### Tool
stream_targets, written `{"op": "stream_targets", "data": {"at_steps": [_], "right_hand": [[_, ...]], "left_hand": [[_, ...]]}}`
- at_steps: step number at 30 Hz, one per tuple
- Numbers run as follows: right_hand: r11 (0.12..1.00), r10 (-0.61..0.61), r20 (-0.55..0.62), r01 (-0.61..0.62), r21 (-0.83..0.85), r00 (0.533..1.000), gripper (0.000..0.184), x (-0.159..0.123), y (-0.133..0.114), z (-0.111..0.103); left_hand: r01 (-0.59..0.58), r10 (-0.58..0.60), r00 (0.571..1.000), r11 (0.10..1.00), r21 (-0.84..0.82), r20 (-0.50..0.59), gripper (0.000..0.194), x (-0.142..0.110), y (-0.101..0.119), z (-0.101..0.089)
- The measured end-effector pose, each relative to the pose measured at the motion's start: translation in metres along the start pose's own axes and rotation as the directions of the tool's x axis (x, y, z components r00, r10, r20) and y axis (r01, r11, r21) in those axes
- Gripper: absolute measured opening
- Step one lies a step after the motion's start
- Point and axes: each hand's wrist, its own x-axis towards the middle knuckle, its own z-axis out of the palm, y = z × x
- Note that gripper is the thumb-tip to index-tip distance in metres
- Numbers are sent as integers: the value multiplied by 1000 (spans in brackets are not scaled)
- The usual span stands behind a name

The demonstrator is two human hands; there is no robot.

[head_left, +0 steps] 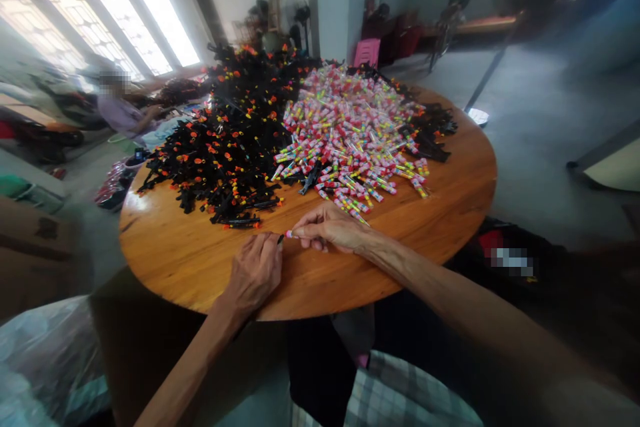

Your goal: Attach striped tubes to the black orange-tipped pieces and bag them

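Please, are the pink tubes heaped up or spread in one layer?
Heaped: the pink tubes overlap in a mound on the table.

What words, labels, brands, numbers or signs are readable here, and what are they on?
None can be read.
Pink-and-yellow tubes on the table: any print is too small and blurred.
Brown carton at the left edge: a dark mark, too blurred to read.
Pale patch at lower right: pixelated, unreadable.
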Motion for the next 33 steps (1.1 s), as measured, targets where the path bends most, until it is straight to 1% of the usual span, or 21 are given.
{"op": "stream_targets", "data": {"at_steps": [6, 11, 15, 21, 24, 28, 30, 33], "right_hand": [[1000, -23, 38, 23, -17, 999, 22, 1, 4, -4], [999, -4, 10, 4, -34, 1000, 22, -1, -2, -3], [998, 28, 28, -26, -53, 999, 19, -2, -5, -4], [990, 37, 63, -28, -140, 997, 20, 0, 1, -13], [973, 48, 55, -34, -229, 997, 23, -2, 0, -16], [958, 51, 115, -16, -288, 992, 18, -5, -3, -19], [955, 35, 157, 13, -298, 987, 17, -6, -4, -19], [949, -6, 189, 65, -307, 982, 18, -7, -5, -20]], "left_hand": [[-5, 6, 1000, 1000, -12, 10, 17, 1, 0, 2], [-41, 41, 999, 999, -15, 20, 18, 0, 0, 2], [-54, 56, 997, 998, -39, 61, 16, -2, 0, 2], [-129, 135, 989, 988, -89, 61, 26, -7, -2, 4], [-166, 176, 980, 981, -104, 97, 30, -10, -4, 6], [-190, 215, 964, 969, -157, 159, 36, -15, -8, 7], [-199, 224, 961, 967, -159, 161, 37, -17, -9, 7], [-229, 244, 958, 967, -108, 148, 36, -17, -7, 7]]}}
